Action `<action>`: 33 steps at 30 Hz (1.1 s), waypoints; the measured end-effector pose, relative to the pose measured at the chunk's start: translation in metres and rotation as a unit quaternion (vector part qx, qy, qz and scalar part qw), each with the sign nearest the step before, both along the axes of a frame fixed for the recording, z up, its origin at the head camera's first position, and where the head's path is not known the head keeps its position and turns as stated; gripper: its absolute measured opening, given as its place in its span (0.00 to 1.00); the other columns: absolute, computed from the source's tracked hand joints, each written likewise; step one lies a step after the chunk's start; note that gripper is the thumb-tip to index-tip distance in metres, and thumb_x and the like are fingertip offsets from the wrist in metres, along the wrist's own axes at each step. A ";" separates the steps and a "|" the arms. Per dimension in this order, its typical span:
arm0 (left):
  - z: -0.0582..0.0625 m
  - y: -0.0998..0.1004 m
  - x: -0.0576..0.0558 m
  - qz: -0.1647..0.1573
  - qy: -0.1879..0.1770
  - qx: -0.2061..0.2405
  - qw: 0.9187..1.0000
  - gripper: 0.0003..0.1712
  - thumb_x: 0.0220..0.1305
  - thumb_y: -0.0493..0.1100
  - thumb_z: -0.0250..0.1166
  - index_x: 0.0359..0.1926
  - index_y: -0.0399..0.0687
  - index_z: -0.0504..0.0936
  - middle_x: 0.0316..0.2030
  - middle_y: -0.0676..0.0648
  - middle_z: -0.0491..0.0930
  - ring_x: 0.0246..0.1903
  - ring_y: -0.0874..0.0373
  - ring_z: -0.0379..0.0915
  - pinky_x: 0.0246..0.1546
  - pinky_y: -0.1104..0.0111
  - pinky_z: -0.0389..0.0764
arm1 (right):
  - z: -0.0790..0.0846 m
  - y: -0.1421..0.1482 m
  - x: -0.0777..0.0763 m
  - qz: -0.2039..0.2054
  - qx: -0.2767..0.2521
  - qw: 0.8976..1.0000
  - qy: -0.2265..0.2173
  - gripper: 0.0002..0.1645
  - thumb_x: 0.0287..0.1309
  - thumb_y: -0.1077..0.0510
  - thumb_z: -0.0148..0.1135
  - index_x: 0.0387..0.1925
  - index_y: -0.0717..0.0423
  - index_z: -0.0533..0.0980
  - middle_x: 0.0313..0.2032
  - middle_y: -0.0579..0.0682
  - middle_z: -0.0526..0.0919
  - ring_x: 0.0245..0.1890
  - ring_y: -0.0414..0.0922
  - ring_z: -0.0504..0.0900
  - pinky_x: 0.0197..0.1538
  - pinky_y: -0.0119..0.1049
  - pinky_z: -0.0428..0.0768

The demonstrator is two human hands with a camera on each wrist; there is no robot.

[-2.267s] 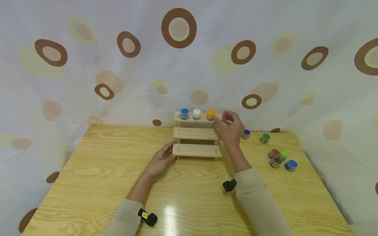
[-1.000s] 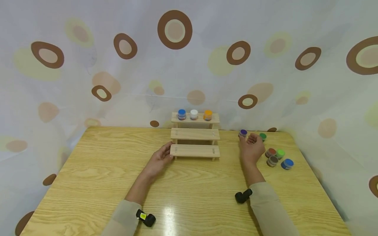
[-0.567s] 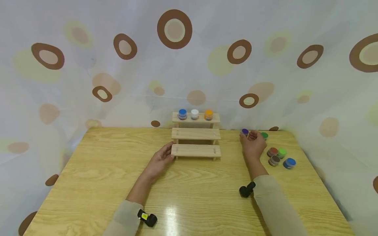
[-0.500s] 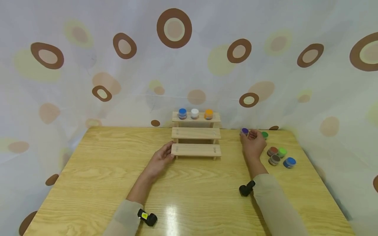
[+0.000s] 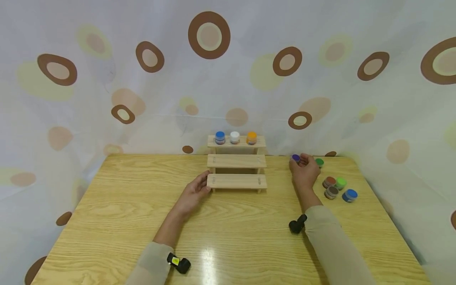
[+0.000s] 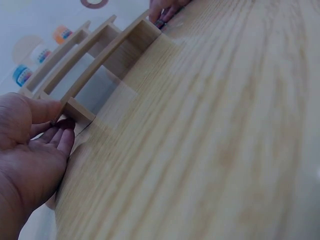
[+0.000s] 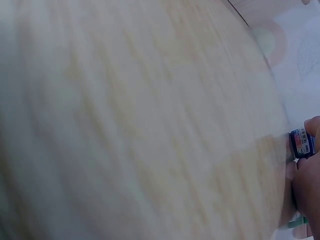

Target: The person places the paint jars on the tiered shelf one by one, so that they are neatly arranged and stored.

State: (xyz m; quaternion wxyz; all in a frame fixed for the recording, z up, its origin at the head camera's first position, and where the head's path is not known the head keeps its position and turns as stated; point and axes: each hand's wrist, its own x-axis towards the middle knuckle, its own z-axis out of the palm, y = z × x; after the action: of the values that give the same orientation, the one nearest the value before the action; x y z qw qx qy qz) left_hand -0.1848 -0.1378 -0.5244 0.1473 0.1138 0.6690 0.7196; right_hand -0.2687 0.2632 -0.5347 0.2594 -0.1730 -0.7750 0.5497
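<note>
A three-tier wooden display rack (image 5: 236, 181) stands at the back middle of the table. My left hand (image 5: 192, 196) grips its left end at the lowest shelf; in the left wrist view the thumb lies on the shelf's edge, with fingers around the end support. To the right of the rack, my right hand (image 5: 305, 172) pinches a small paint jar with a purple lid (image 5: 296, 158) between thumb and fingers. In the right wrist view, the labelled side of this paint jar (image 7: 301, 142) shows at the right edge. The hand partly covers it.
Blue (image 5: 220, 137), white (image 5: 234, 137) and orange (image 5: 251, 138) paint jars line the top shelf. A dark green-lidded jar (image 5: 319, 162) sits just right of my right hand. Red-brown (image 5: 329, 182), light green (image 5: 341, 183), dark brown (image 5: 331, 192) and blue (image 5: 350, 195) jars stand nearer. A patterned curtain (image 5: 160, 91) hangs behind.
My right hand has moved from beside the orange jar on the top shelf rightward to the purple-lidded paint jar and taken hold of it. The left hand has stayed at the rack.
</note>
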 end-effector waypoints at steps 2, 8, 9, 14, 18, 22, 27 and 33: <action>0.000 0.000 0.000 -0.002 -0.003 0.000 1.000 0.38 0.83 0.34 0.52 0.84 0.38 0.47 0.80 0.37 0.57 0.78 0.42 0.56 0.77 0.54 0.64 | 0.000 0.000 0.001 0.002 -0.005 1.000 -0.004 0.27 0.65 0.60 0.72 0.62 0.67 0.78 0.55 0.62 0.82 0.54 0.53 0.82 0.56 0.35 0.81; 0.000 0.000 0.001 -0.008 -0.003 0.000 1.000 0.38 0.83 0.34 0.52 0.84 0.38 0.46 0.80 0.37 0.57 0.78 0.42 0.56 0.76 0.56 0.65 | 0.002 0.000 0.004 0.003 0.003 1.000 -0.019 0.28 0.67 0.58 0.72 0.64 0.65 0.78 0.56 0.62 0.82 0.56 0.54 0.81 0.58 0.41 0.82; 0.000 0.000 0.001 -0.008 -0.002 0.001 1.000 0.38 0.83 0.34 0.52 0.84 0.38 0.46 0.80 0.36 0.58 0.78 0.42 0.56 0.76 0.57 0.66 | 0.002 0.000 0.005 0.003 0.009 1.000 -0.019 0.28 0.67 0.58 0.72 0.64 0.66 0.78 0.56 0.63 0.82 0.56 0.54 0.81 0.59 0.41 0.82; 0.000 -0.001 0.000 -0.007 0.001 0.002 1.000 0.38 0.83 0.34 0.53 0.84 0.38 0.47 0.80 0.36 0.57 0.78 0.42 0.56 0.76 0.57 0.65 | 0.007 -0.002 0.004 0.015 0.024 0.999 -0.022 0.27 0.67 0.58 0.73 0.63 0.66 0.79 0.56 0.63 0.82 0.56 0.55 0.82 0.59 0.41 0.82; 0.001 0.000 -0.001 -0.008 -0.001 -0.001 1.000 0.38 0.83 0.34 0.52 0.84 0.38 0.47 0.80 0.37 0.58 0.78 0.43 0.56 0.76 0.57 0.65 | 0.010 -0.001 0.004 0.020 0.024 0.999 -0.029 0.28 0.66 0.56 0.74 0.63 0.64 0.79 0.56 0.61 0.83 0.56 0.52 0.83 0.59 0.37 0.83; 0.001 0.000 -0.002 -0.004 -0.001 -0.003 1.000 0.37 0.83 0.34 0.53 0.84 0.38 0.48 0.79 0.38 0.59 0.78 0.45 0.58 0.75 0.60 0.67 | 0.016 -0.003 0.003 0.038 0.010 0.999 -0.030 0.29 0.65 0.55 0.75 0.63 0.62 0.79 0.55 0.59 0.82 0.55 0.51 0.83 0.58 0.34 0.83; 0.000 0.000 -0.002 -0.001 0.002 -0.004 1.000 0.38 0.83 0.34 0.53 0.84 0.37 0.47 0.79 0.37 0.58 0.78 0.43 0.57 0.75 0.59 0.67 | 0.027 -0.011 0.010 0.074 0.003 0.997 -0.026 0.30 0.65 0.55 0.75 0.64 0.62 0.79 0.56 0.58 0.81 0.56 0.51 0.83 0.56 0.31 0.84; -0.002 0.000 -0.002 0.000 -0.001 -0.005 1.000 0.38 0.83 0.33 0.53 0.84 0.38 0.47 0.80 0.36 0.58 0.78 0.42 0.56 0.76 0.57 0.66 | 0.035 -0.018 0.017 0.116 0.053 0.991 0.031 0.28 0.63 0.62 0.76 0.60 0.70 0.79 0.53 0.63 0.84 0.55 0.56 0.84 0.53 0.25 0.84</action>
State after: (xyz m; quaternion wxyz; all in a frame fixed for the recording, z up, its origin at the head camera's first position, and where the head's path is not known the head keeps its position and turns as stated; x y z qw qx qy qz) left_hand -0.1865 -0.1378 -0.5260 0.1483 0.1125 0.6725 0.7163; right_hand -0.2520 0.2450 -0.4993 0.2270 -0.0510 -0.8092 0.5395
